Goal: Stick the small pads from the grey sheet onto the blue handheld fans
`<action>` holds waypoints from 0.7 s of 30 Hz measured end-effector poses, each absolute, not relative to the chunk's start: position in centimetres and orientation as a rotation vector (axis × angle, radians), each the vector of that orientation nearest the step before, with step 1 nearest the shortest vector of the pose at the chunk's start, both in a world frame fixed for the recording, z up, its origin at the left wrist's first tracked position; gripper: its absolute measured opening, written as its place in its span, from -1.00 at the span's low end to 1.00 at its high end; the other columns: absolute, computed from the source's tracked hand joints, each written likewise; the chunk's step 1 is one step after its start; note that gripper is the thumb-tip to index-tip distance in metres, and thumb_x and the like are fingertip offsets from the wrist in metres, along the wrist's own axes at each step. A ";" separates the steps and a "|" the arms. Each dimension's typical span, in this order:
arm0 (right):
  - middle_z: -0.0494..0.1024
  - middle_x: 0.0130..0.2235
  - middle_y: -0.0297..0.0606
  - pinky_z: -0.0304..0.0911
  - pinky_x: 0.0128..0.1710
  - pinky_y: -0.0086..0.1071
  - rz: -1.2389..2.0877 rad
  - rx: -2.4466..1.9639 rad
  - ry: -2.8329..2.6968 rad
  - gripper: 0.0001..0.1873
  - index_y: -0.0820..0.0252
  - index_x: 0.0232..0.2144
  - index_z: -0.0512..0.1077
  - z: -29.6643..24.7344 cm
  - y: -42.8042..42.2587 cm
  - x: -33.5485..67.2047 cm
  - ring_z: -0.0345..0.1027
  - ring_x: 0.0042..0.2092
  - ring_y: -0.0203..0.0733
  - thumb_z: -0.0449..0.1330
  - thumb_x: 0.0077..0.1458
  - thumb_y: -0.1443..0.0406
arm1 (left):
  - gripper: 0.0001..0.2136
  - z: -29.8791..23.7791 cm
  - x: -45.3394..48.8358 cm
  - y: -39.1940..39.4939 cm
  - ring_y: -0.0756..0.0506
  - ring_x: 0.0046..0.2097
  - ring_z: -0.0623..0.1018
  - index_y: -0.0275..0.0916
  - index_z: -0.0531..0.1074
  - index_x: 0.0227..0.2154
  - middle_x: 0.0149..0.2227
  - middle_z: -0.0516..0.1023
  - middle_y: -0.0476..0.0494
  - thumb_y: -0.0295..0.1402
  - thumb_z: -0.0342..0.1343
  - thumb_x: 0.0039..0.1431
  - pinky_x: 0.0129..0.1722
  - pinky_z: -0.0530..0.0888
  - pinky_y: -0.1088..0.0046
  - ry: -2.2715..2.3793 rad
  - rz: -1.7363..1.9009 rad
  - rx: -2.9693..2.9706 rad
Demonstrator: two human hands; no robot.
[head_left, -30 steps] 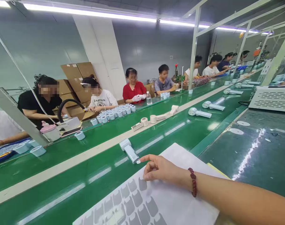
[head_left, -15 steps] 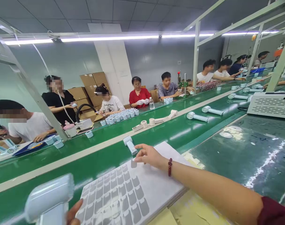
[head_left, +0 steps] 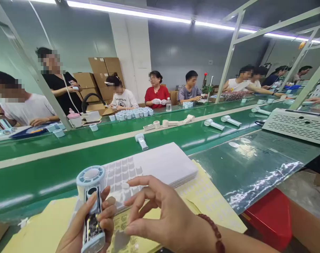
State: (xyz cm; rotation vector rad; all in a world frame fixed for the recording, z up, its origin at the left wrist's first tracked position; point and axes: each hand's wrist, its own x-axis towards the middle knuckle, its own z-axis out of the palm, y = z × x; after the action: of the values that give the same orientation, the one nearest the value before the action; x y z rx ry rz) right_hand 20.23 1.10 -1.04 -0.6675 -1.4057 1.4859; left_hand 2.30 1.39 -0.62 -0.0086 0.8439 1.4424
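My left hand (head_left: 75,230) is closed around a pale blue hand-held fan (head_left: 91,205), held upright at the bottom left with its handle open and a circuit board showing. My right hand (head_left: 165,214) hovers just right of the fan with its fingers curled. A small grey sticker (head_left: 120,240) hangs at its thumb tip, close to the fan's handle. Behind both hands lies a white stack of sticker sheets (head_left: 160,163) with rows of grey pads at its left end.
A green conveyor belt (head_left: 44,175) runs across, carrying another fan (head_left: 141,141) and several more to the right. Yellow backing sheets (head_left: 210,203) lie under the stack. A red bin (head_left: 270,218) and a white machine (head_left: 297,124) are at right. Several people work along the far side.
My right hand left the sticker sheet and drew back toward me with a grey sticker. My left hand brought the fan up in front, and the view dropped lower.
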 end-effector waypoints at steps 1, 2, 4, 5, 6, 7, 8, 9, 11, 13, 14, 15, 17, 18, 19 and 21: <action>0.57 -0.40 -0.43 0.37 0.05 -0.27 1.505 -0.643 -1.369 -0.26 0.10 0.06 0.41 -1.3 0.9 19.6 0.51 0.03 -0.08 0.56 -0.18 0.24 | -0.75 -0.5 2.7 1.3 0.02 -0.61 0.47 -0.42 0.50 -0.15 -0.49 0.39 -0.12 -0.51 -0.08 0.31 -0.65 0.49 0.62 0.886 1.454 -0.018; 0.56 -0.42 -0.44 0.36 0.09 -0.24 1.520 -0.621 -1.338 -0.25 0.12 0.04 0.41 -1.5 0.8 19.0 0.52 0.03 -0.06 0.58 -0.21 0.25 | -0.76 -0.5 3.0 1.3 0.00 -0.59 0.49 -0.41 0.50 -0.17 -0.47 0.41 -0.13 -0.50 -0.07 0.32 -0.63 0.51 0.60 0.931 1.478 -0.003; 0.55 -0.45 -0.46 0.34 0.14 -0.20 1.533 -0.588 -1.297 -0.22 0.17 0.03 0.41 -1.8 0.9 17.9 0.55 0.00 -0.05 0.60 -0.27 0.26 | -0.79 -0.3 3.6 1.2 -0.03 -0.55 0.54 -0.37 0.51 -0.20 -0.46 0.44 -0.12 -0.49 -0.05 0.34 -0.59 0.54 0.58 1.002 1.506 0.040; 0.55 -0.46 -0.46 0.34 0.16 -0.20 1.533 -0.579 -1.286 -0.21 0.18 0.02 0.42 -1.9 1.0 17.4 0.55 0.00 -0.05 0.60 -0.29 0.27 | -0.80 -0.2 3.8 1.1 -0.03 -0.53 0.55 -0.36 0.52 -0.23 -0.46 0.45 -0.10 -0.50 -0.04 0.34 -0.58 0.55 0.59 1.019 1.506 0.051; 0.55 -0.47 -0.46 0.34 0.16 -0.20 1.534 -0.573 -1.278 -0.21 0.19 0.02 0.42 -1.9 1.1 17.1 0.55 0.00 -0.05 0.60 -0.30 0.28 | -0.79 -0.1 4.0 1.1 -0.02 -0.53 0.55 -0.35 0.52 -0.25 -0.45 0.45 -0.10 -0.50 -0.04 0.35 -0.56 0.56 0.60 1.031 1.507 0.054; 0.55 -0.47 -0.46 0.34 0.16 -0.21 1.539 -0.577 -1.271 -0.21 0.19 0.01 0.43 -1.9 1.1 16.7 0.54 0.02 -0.05 0.60 -0.31 0.30 | -0.78 0.1 4.1 1.1 -0.01 -0.53 0.55 -0.34 0.51 -0.28 -0.45 0.45 -0.08 -0.48 -0.05 0.36 -0.54 0.56 0.60 1.034 1.508 0.054; 0.55 -0.48 -0.46 0.35 0.15 -0.22 1.544 -0.589 -1.261 -0.20 0.18 0.01 0.43 -1.8 1.2 16.5 0.53 0.03 -0.05 0.61 -0.33 0.31 | -0.77 0.3 4.2 1.0 0.01 -0.53 0.55 -0.33 0.51 -0.30 -0.45 0.44 -0.07 -0.47 -0.06 0.38 -0.52 0.56 0.60 1.039 1.510 0.045; 0.55 -0.48 -0.47 0.36 0.14 -0.21 1.550 -0.605 -1.254 -0.19 0.17 0.01 0.43 -1.8 1.3 16.3 0.53 0.03 -0.06 0.61 -0.34 0.32 | -0.75 0.5 4.2 1.0 0.02 -0.53 0.55 -0.32 0.50 -0.31 -0.45 0.43 -0.06 -0.46 -0.08 0.39 -0.50 0.57 0.60 1.042 1.509 0.033; 0.56 -0.47 -0.47 0.38 0.13 -0.20 1.554 -0.633 -1.252 -0.19 0.14 0.02 0.43 -1.8 1.4 16.0 0.54 0.02 -0.06 0.60 -0.34 0.33 | -0.73 0.8 4.3 1.1 0.03 -0.54 0.54 -0.32 0.47 -0.35 -0.46 0.39 -0.04 -0.45 -0.10 0.40 -0.48 0.56 0.61 1.031 1.517 0.020; 0.57 -0.46 -0.47 0.38 0.12 -0.19 1.552 -0.657 -1.251 -0.19 0.11 0.02 0.44 -1.8 1.6 15.8 0.54 0.00 -0.07 0.60 -0.34 0.35 | -0.73 1.1 4.2 1.2 0.03 -0.55 0.53 -0.33 0.45 -0.38 -0.46 0.37 -0.04 -0.44 -0.11 0.40 -0.49 0.56 0.60 1.038 1.523 0.007; 0.57 -0.46 -0.47 0.38 0.12 -0.19 1.552 -0.665 -1.254 -0.20 0.10 0.01 0.45 -1.9 1.7 15.7 0.55 -0.01 -0.07 0.60 -0.35 0.35 | -0.73 1.2 4.2 1.3 0.03 -0.54 0.54 -0.33 0.44 -0.38 -0.44 0.39 -0.06 -0.45 -0.11 0.40 -0.48 0.57 0.58 1.047 1.522 0.010; 0.58 -0.45 -0.47 0.38 0.12 -0.18 1.554 -0.672 -1.256 -0.19 0.09 0.01 0.45 -2.0 1.8 15.6 0.55 -0.02 -0.07 0.60 -0.36 0.36 | -0.75 1.3 4.2 1.4 0.02 -0.54 0.54 -0.33 0.44 -0.37 -0.43 0.41 -0.08 -0.45 -0.09 0.39 -0.49 0.57 0.56 1.049 1.522 0.017; 0.59 -0.44 -0.47 0.39 0.11 -0.17 1.564 -0.682 -1.260 -0.19 0.07 0.01 0.46 -2.1 2.0 15.4 0.55 -0.04 -0.08 0.60 -0.38 0.37 | -0.78 1.3 4.1 1.6 0.01 -0.52 0.56 -0.32 0.44 -0.36 -0.39 0.44 -0.11 -0.45 -0.06 0.38 -0.49 0.58 0.54 1.049 1.527 0.024; 0.59 -0.43 -0.47 0.39 0.11 -0.17 1.569 -0.687 -1.263 -0.18 0.06 0.01 0.46 -2.1 2.1 15.4 0.56 -0.05 -0.08 0.60 -0.38 0.38 | -0.79 1.2 4.0 1.7 0.00 -0.51 0.56 -0.32 0.44 -0.36 -0.38 0.45 -0.12 -0.45 -0.04 0.37 -0.48 0.58 0.54 1.040 1.527 0.034; 0.60 -0.43 -0.47 0.39 0.11 -0.16 1.575 -0.695 -1.265 -0.18 0.06 0.01 0.46 -2.1 2.2 15.3 0.56 -0.06 -0.08 0.59 -0.39 0.38 | -0.79 1.1 3.9 1.8 0.00 -0.51 0.57 -0.32 0.44 -0.37 -0.38 0.45 -0.12 -0.45 -0.03 0.36 -0.47 0.58 0.54 1.033 1.530 0.037; 0.60 -0.43 -0.46 0.41 0.09 -0.16 1.589 -0.718 -1.258 -0.17 0.06 0.00 0.46 -1.9 2.3 15.3 0.56 -0.07 -0.07 0.59 -0.40 0.39 | -0.80 0.9 3.6 1.8 0.00 -0.50 0.57 -0.31 0.45 -0.36 -0.39 0.44 -0.11 -0.45 -0.03 0.36 -0.45 0.59 0.54 1.026 1.529 0.024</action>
State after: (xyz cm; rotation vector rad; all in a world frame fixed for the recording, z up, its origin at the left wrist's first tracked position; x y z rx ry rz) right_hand 15.25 2.27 -1.92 -0.7183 -1.2580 1.5887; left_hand 3.64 1.83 0.95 0.0244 1.0256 1.5290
